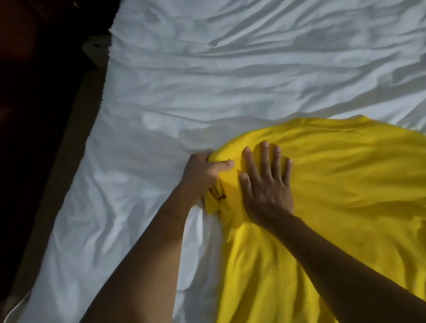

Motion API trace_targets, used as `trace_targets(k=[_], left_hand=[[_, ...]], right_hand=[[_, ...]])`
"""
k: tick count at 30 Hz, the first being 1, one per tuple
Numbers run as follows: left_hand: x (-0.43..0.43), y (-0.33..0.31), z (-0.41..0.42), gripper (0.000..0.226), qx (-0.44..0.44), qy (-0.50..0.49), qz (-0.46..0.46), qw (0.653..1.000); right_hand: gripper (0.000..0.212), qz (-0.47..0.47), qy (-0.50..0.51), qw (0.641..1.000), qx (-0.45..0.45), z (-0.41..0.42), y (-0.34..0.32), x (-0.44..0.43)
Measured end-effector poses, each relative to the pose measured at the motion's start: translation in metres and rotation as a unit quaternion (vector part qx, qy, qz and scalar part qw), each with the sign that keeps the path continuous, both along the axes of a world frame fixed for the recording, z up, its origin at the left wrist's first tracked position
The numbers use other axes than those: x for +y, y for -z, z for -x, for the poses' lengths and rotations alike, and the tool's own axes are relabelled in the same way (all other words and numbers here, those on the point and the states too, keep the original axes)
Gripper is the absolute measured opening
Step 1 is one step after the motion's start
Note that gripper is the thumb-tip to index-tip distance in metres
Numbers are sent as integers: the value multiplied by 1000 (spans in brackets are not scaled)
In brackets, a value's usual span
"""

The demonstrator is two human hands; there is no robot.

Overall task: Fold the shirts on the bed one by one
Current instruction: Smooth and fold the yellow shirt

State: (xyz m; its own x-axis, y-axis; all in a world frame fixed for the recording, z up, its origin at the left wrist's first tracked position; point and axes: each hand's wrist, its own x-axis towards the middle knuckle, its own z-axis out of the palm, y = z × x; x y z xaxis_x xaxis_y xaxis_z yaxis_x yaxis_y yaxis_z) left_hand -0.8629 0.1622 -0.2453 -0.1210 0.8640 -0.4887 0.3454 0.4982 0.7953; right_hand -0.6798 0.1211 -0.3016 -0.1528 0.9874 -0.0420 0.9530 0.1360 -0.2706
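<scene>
While left hand grips shirt edge | right hand flat on it

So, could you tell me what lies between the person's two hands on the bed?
Only yellow shirt fabric, bunched between the left hand and right hand, in the head view.

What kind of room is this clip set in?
Most likely a bedroom: a bed with a wrinkled white sheet fills the view, a yellow shirt lies spread on it, and dark floor runs along the bed's edge.
</scene>
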Motion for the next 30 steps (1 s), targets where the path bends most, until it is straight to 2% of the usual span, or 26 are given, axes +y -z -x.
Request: trace_targets(k=[3,5,7,9,10,13,14,16,19,22,23,25,27,29,30], left_hand=[[6,-2,26,26,-104,-86,33,990],[7,-5,45,9,-149,-101,52,982],[6,-6,62,27,-154,-112,30,981],[1,-15,71,25,-119,-129,23,984],[-4,-19,73,28,-104,-125,39,986],[-31,-24,65,54,-56,-59,146,986],[-41,-20,59,57,-41,-40,158,986],[-56,-9,47,52,-30,-44,125,991],[-67,8,37,34,-88,-201,46,975],[-71,16,44,28,-207,-345,6,915],[-69,17,52,27,-194,-360,-9,912],[-62,13,78,23,-103,-380,-53,918],[-50,6,103,29,-35,-398,-66,914],[-45,-6,113,39,-74,-409,-4,909],[-47,-9,112,51,-96,-403,50,909]], right_hand=[[64,6,14,999,-33,8,7,2],[65,13,19,999,-46,9,9,5],[66,21,23,998,-51,10,9,6],[66,29,27,998,-53,10,9,7],[66,32,29,998,-52,11,9,7],[66,38,34,997,-49,12,10,8],[66,43,34,997,-47,12,10,8],[66,50,33,997,-42,12,11,9],[66,67,34,997,-32,11,13,12],[65,70,32,997,-25,8,14,13],[65,70,30,997,-23,8,14,13],[65,69,27,997,-21,8,13,13],[65,65,29,997,-24,8,13,12],[65,61,30,997,-26,9,13,11],[65,60,30,997,-26,9,13,11]])
